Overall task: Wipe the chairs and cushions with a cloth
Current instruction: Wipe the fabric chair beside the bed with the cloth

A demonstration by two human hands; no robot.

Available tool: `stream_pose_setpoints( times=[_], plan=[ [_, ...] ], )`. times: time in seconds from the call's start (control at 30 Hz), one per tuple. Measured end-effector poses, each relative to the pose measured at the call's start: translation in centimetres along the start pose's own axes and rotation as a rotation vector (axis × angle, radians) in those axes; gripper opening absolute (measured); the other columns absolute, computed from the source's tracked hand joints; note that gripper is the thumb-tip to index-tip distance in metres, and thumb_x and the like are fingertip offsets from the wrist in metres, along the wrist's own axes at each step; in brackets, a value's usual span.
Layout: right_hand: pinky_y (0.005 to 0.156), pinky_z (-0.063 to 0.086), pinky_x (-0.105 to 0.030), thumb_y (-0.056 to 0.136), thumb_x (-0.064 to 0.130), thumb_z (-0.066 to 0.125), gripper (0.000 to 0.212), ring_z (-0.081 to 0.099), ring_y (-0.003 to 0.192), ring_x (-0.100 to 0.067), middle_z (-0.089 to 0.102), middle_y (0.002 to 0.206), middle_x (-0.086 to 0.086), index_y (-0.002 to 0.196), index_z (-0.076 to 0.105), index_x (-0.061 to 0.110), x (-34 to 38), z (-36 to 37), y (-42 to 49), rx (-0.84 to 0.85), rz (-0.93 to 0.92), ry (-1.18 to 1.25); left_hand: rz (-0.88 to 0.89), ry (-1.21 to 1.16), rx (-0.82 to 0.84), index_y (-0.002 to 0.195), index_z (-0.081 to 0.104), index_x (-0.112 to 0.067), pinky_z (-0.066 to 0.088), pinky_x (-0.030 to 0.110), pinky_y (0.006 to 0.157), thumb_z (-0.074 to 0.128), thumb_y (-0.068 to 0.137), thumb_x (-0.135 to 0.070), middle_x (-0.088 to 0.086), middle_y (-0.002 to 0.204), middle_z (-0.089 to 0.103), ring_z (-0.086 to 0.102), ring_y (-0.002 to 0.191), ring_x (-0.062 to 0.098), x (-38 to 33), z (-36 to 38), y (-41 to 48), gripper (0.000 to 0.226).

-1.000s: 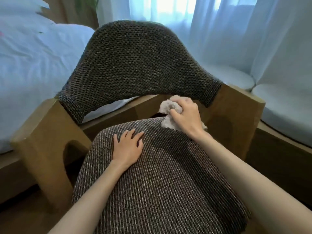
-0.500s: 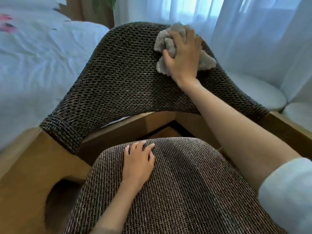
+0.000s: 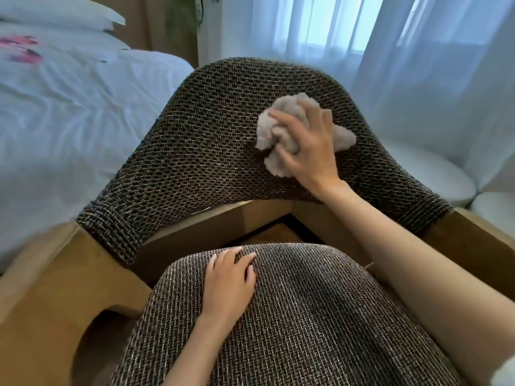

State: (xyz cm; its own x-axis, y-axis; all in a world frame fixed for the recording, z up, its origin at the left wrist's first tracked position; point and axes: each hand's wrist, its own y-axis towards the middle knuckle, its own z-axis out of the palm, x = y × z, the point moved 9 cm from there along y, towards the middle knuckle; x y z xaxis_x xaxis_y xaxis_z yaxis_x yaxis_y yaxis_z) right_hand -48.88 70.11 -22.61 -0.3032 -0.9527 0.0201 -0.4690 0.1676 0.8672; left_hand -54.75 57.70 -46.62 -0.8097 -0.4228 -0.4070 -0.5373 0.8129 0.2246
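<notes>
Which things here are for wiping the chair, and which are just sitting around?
For the job: cloth, gripped by the right hand; chair backrest under it; seat cushion, with the left hand resting flat on it.
Just lying about: bed, pillows, curtain.

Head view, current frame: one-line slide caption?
Right hand grips a crumpled cloth against the woven backrest while the left hand rests flat on the seat cushion.

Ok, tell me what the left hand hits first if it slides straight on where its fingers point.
Past the rear edge of the seat cushion, the left hand would probably meet the wooden rail under the woven backrest first; depth there is unclear.
</notes>
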Motion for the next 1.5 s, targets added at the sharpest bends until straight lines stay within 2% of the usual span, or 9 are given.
stream_pose_setpoints(
  times=[0.17, 0.3, 0.4, 0.5, 0.7, 0.97, 1.17, 1.33, 1.5],
  plan=[
    [0.104, 0.031, -0.041, 0.084, 0.031, 0.051, 0.052, 0.029, 0.123, -0.032, 0.036, 0.144, -0.008, 0.136, 0.049, 0.028, 0.7, 3.2, 6.4, 0.021, 0.093, -0.021, -0.032, 0.012, -0.017, 0.137, 0.047, -0.035, 0.020, 0.032, 0.116, 0.037, 0.099, -0.038, -0.011, 0.142, 0.044, 0.034, 0.134, 0.006, 1.6, -0.7, 0.5, 0.039],
    [0.091, 0.030, -0.040, 0.078, 0.021, 0.061, 0.051, 0.036, 0.109, -0.033, 0.043, 0.138, -0.016, 0.129, 0.056, 0.015, 1.5, 6.0, 1.0, 0.003, 0.043, -0.010, -0.048, 0.011, -0.011, 0.135, 0.049, -0.035, 0.023, 0.031, 0.115, 0.037, 0.099, -0.038, -0.012, 0.139, 0.046, 0.036, 0.131, 0.007, 2.6, -1.1, 1.1, 0.038],
    [0.082, 0.039, -0.046, 0.076, 0.014, 0.069, 0.046, 0.032, 0.101, -0.027, 0.034, 0.138, -0.008, 0.122, 0.062, 0.009, 2.3, 7.9, -6.7, 0.156, -0.100, -0.004, -0.040, 0.014, 0.001, 0.133, 0.051, -0.036, 0.026, 0.030, 0.112, 0.037, 0.099, -0.039, -0.013, 0.136, 0.048, 0.039, 0.128, 0.007, 2.9, -1.2, 1.3, 0.037],
    [0.074, 0.048, -0.052, 0.075, 0.008, 0.072, 0.029, 0.036, 0.097, -0.028, 0.049, 0.131, -0.016, 0.103, 0.071, 0.010, 2.9, 7.9, -10.5, 0.301, -0.217, 0.000, -0.053, 0.008, -0.001, 0.132, 0.052, -0.036, 0.028, 0.030, 0.110, 0.039, 0.099, -0.039, -0.012, 0.134, 0.050, 0.042, 0.125, 0.007, 3.4, -1.6, 1.2, 0.036],
    [0.092, 0.035, -0.038, 0.086, 0.021, 0.055, 0.037, 0.036, 0.109, -0.030, 0.039, 0.132, -0.009, 0.122, 0.059, 0.026, 4.7, 2.3, 1.3, -0.015, -0.116, 0.127, -0.103, 0.034, -0.019, 0.128, 0.056, -0.036, 0.032, 0.028, 0.104, 0.040, 0.098, -0.039, -0.015, 0.126, 0.055, 0.046, 0.118, 0.007, 4.9, -2.7, 1.1, 0.034],
    [0.090, 0.033, -0.044, 0.080, 0.019, 0.058, 0.042, 0.039, 0.110, -0.036, 0.042, 0.136, -0.018, 0.120, 0.057, 0.012, 6.2, 7.2, 4.0, 0.013, 0.034, 0.084, -0.113, 0.054, -0.015, 0.129, 0.053, -0.036, 0.033, 0.030, 0.106, 0.038, 0.098, -0.039, -0.015, 0.127, 0.053, 0.046, 0.118, 0.008, 5.2, -2.9, 0.7, 0.035],
    [0.081, 0.043, -0.055, 0.078, 0.011, 0.064, 0.032, 0.043, 0.099, -0.037, 0.050, 0.129, -0.025, 0.108, 0.064, 0.002, 6.7, 9.7, -6.8, 0.383, -0.152, 0.071, -0.119, 0.041, -0.009, 0.130, 0.053, -0.034, 0.033, 0.032, 0.109, 0.039, 0.098, -0.038, -0.013, 0.129, 0.053, 0.045, 0.120, 0.009, 5.3, -2.8, 0.7, 0.035],
    [0.085, 0.038, -0.039, 0.086, 0.022, 0.051, 0.035, 0.042, 0.105, -0.033, 0.046, 0.127, -0.021, 0.118, 0.059, 0.009, 7.7, 4.6, 1.8, 0.086, -0.113, 0.166, -0.122, 0.023, -0.021, 0.130, 0.053, -0.035, 0.031, 0.031, 0.109, 0.039, 0.098, -0.037, -0.014, 0.128, 0.053, 0.045, 0.120, 0.008, 5.3, -2.8, 0.7, 0.035],
    [0.086, 0.041, -0.045, 0.081, 0.019, 0.052, 0.042, 0.038, 0.110, -0.032, 0.040, 0.132, -0.017, 0.122, 0.052, 0.010, 9.4, 6.7, 6.8, 0.028, 0.060, 0.136, -0.119, 0.050, -0.018, 0.133, 0.050, -0.035, 0.027, 0.031, 0.112, 0.037, 0.099, -0.038, -0.015, 0.132, 0.050, 0.042, 0.124, 0.008, 5.3, -2.7, 0.4, 0.037]
  ],
)
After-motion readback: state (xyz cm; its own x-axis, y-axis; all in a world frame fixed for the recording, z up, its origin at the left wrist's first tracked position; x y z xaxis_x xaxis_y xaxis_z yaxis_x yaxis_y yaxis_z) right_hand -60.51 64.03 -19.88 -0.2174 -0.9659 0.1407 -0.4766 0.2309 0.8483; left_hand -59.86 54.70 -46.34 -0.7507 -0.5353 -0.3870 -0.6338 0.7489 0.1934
